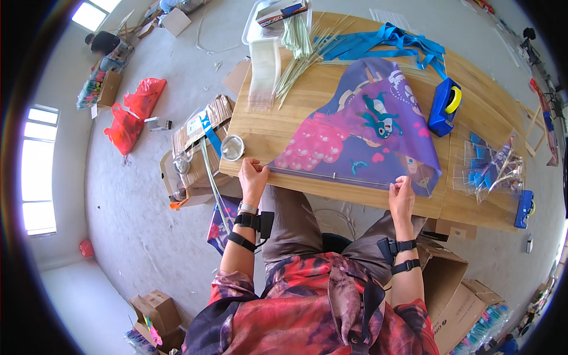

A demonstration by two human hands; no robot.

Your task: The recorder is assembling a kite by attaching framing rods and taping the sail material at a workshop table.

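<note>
Wooden tabletop (260, 130) stretched beyond the left hand (254, 176) and right hand (402, 195), both pinching a purple sheet (364, 133) by its near edge, a tape dispenser (441, 112) past the right.

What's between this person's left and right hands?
In the head view: a purple, printed triangular sheet, its near edge lined by a slim white rod.

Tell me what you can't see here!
Head view:
Triangular purple printed sheet: underside hidden against the brown wooden table.
Bare left hand: palm hidden by its own back.
Red patterned fabric shirt: cut off by the lower edge.
Distant person in dark clothing: hands too small and blurred.
</note>
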